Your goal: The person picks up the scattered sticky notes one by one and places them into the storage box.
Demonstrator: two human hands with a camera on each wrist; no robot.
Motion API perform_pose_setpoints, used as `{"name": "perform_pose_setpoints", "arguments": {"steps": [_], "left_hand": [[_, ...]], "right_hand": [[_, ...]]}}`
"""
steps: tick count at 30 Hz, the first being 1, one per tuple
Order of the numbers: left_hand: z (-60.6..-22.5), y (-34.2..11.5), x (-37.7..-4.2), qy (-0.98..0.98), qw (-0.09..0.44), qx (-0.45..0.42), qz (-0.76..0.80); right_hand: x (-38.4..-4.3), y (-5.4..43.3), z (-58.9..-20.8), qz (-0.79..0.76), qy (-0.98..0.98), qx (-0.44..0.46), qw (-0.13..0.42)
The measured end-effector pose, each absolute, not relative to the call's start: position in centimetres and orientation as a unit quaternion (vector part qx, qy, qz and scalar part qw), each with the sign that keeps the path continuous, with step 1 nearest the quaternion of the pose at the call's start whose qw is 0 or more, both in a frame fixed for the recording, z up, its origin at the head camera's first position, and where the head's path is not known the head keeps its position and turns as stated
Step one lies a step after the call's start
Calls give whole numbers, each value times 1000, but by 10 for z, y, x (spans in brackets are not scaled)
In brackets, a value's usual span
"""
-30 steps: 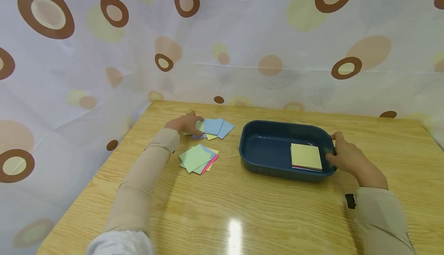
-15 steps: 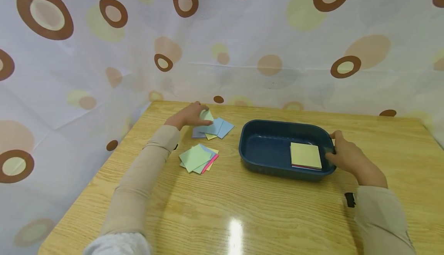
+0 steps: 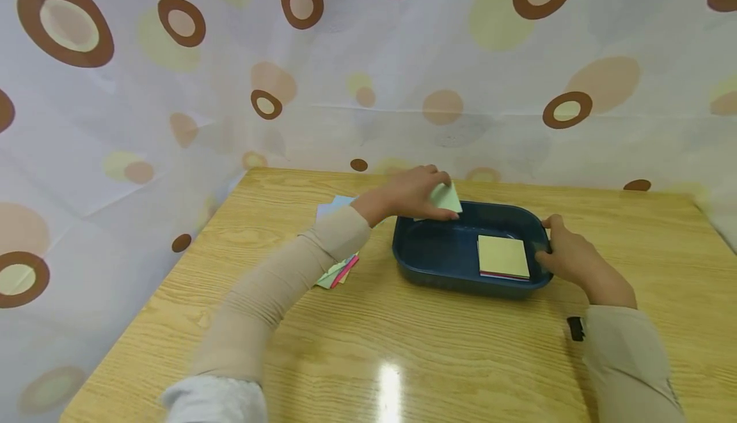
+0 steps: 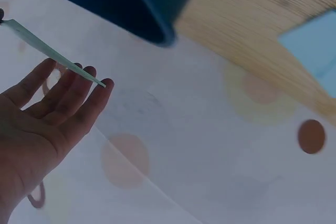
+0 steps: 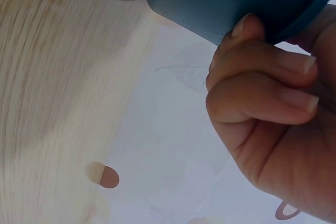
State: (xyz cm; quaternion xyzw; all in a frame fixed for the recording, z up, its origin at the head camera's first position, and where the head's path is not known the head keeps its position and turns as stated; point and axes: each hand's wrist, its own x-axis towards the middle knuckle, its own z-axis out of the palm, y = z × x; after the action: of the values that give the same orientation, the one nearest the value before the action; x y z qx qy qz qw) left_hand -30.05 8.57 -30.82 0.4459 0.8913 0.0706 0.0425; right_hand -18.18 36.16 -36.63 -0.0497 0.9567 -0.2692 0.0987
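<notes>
My left hand (image 3: 416, 194) pinches a light green paper square (image 3: 446, 198) between thumb and fingers, over the back left rim of a dark blue tub (image 3: 440, 250). Seen edge-on in the left wrist view, the green paper square (image 4: 50, 52) lies against the fingertips. My right hand (image 3: 574, 260) grips the tub's right rim. In the right wrist view, curled fingers (image 5: 257, 98) press the outside of the tub wall (image 5: 194, 3). A neat stack of squares with a yellow one on top (image 3: 502, 256) lies in the tub's right part.
Left of the tub, two loose piles of coloured squares lie partly hidden by my left arm: blue ones (image 3: 331, 207) behind, green and pink ones (image 3: 340, 273) in front. A patterned curtain (image 3: 345, 135) stands behind the wooden table (image 3: 449, 352).
My left hand has lifted the green paper square off the back pile and carried it right, over the tub. My right hand keeps its grip on the rim.
</notes>
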Motion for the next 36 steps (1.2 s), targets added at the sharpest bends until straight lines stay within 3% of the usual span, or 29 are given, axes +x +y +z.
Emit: {"name": "perform_pose_setpoints", "arguments": {"steps": [7, 13, 36], "left_hand": [[-322, 170, -278, 864, 101, 490, -62], [-346, 211, -277, 856, 148, 481, -119], [-373, 235, -273, 848, 163, 478, -161]], "right_hand": [[-182, 362, -363, -257, 960, -47, 99], [-183, 361, -363, -258, 960, -47, 101], [-182, 362, -362, -262, 959, -44, 100]]}}
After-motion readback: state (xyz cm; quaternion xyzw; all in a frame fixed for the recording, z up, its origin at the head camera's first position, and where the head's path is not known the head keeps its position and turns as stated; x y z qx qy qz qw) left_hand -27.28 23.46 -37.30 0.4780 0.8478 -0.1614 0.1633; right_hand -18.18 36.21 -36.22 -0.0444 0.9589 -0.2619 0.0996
